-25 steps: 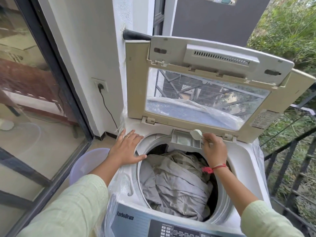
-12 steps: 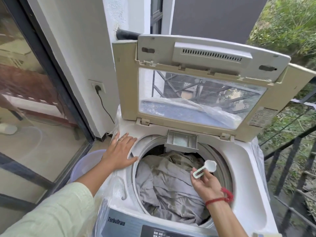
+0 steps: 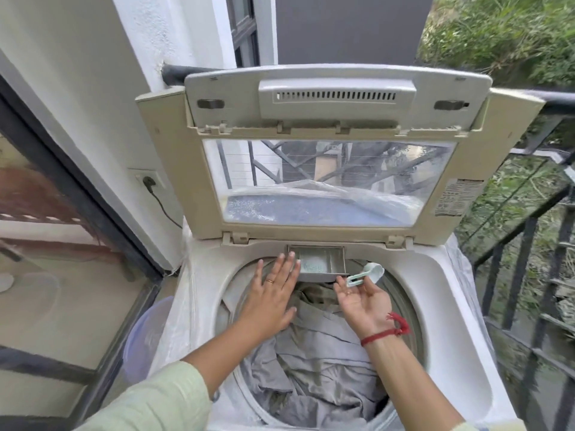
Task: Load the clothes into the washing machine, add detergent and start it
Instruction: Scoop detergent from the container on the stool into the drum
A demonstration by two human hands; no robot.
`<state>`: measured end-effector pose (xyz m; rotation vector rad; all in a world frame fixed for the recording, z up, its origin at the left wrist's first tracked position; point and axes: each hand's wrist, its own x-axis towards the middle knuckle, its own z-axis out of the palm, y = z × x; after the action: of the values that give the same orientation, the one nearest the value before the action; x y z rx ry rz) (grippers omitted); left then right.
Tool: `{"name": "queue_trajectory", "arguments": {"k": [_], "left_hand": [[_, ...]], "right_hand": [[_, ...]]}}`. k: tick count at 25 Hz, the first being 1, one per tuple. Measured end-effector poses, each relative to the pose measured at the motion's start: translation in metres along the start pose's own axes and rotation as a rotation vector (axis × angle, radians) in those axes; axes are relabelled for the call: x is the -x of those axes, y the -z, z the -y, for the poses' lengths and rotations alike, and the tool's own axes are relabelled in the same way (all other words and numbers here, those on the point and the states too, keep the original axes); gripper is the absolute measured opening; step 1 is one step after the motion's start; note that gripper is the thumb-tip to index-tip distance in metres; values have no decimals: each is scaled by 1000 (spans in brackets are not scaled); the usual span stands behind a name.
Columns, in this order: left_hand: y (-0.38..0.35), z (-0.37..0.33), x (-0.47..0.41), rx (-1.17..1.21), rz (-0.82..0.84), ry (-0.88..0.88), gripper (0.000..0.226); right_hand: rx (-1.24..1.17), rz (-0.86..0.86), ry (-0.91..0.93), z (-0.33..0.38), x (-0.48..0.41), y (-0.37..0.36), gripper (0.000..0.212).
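Detergent step for us now: clothes [image 3: 317,362] sit piled just below the detergent drawer [image 3: 320,262], our left hand [image 3: 273,293] lays straight fingers against the drawer's left edge, our right hand [image 3: 362,298] pinches the scoop [image 3: 365,275] just right of it, so next we'd probably push that drawer shut.

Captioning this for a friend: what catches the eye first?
The raised lid with its clear window fills the upper middle. Below, grey clothes heap in the drum, the detergent drawer pulled out at its back rim. The left hand lies flat by the drawer; the right hand holds a pale scoop beside it.
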<state>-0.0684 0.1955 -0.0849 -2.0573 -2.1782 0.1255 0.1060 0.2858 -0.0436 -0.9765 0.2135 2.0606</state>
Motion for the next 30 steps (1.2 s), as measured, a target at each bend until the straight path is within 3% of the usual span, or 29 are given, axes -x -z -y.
{"name": "queue_trajectory", "arguments": {"k": [4, 9, 14, 16, 19, 22, 25, 27, 30], "left_hand": [[-2, -6, -13, -36, 108, 58, 92], [-18, -18, -4, 108, -14, 83, 103], [-25, -23, -3, 117, 29, 54, 110], [-26, -23, -6, 116, 54, 78, 110], [-23, -19, -15, 65, 88, 112, 105], [-15, -17, -29, 45, 124, 136, 96], [-11, -20, -40, 79, 146, 183, 95], [-11, -25, -42, 106, 148, 204, 97], [-9, -34, -47, 138, 181, 241, 98]], "right_hand": [[-15, 2, -3, 1, -3, -1, 18], [-61, 60, 18, 0, -5, -3, 5], [-22, 202, 122, 1, -16, -13, 77], [-24, 202, 139, 1, -22, -12, 88], [-57, 221, 117, 0, -21, -16, 72], [-48, 139, 71, -3, -22, -21, 5], [-95, 125, 65, 1, -33, -24, 17], [-57, 153, 97, -2, -34, -28, 2], [-68, 245, 140, -2, -40, -30, 47]]}}
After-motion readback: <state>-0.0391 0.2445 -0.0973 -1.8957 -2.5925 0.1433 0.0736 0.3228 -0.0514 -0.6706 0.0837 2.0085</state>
